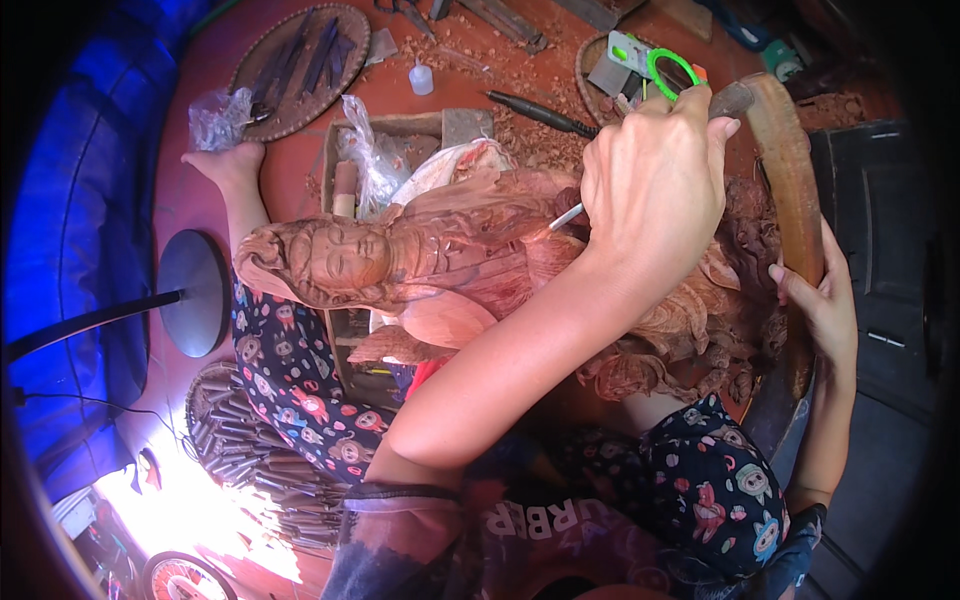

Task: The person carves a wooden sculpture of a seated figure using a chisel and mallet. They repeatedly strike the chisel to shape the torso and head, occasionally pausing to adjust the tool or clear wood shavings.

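A reddish-brown carved wooden statue (440, 250) lies on its back across my lap, its head to the left and its curved base (785, 150) to the right. My left hand (655, 175) reaches over the statue's middle with fingers closed round a chisel. The pale metal shaft of the chisel (567, 217) points down-left at the carved robe; its tip meets or nearly meets the wood. A blunt wooden handle end sticks out past my fingers. At the far right, my right hand (825, 305) grips the base's edge, its thumb on the near side and its other fingers partly hidden.
Under the statue stands a wooden box (440, 125) with plastic and cloth. Round woven trays (357, 55) hold tools. A black-handled tool (540, 112), a small white bottle (421, 79) and wood shavings lie beyond. Many chisels (260, 450) and a black lamp stand (195, 290) are at left.
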